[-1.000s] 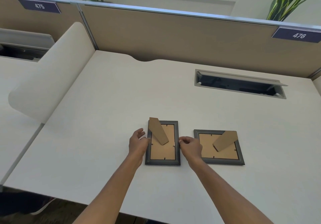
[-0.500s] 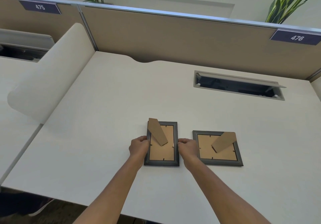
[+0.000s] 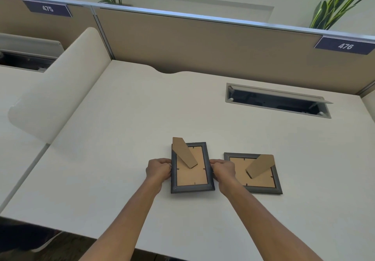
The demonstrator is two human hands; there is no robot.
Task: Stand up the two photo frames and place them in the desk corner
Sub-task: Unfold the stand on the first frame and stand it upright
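The left hand (image 3: 159, 170) grips the left edge of the portrait frame (image 3: 191, 187) (face down near the front of the desk (image 3: 121, 118), cardboard stand raised), the right hand (image 3: 223, 169) its right edge. Just right, the landscape frame (image 3: 261, 188) lies face down, untouched.

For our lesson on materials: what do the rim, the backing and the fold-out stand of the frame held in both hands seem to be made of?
Held frame: its rim looks like dark grey wood or plastic with a matte finish; which one is unclear. The backing board looks like brown fibreboard, flat and dull. The stand looks like plain kraft cardboard, thin and unglossed.
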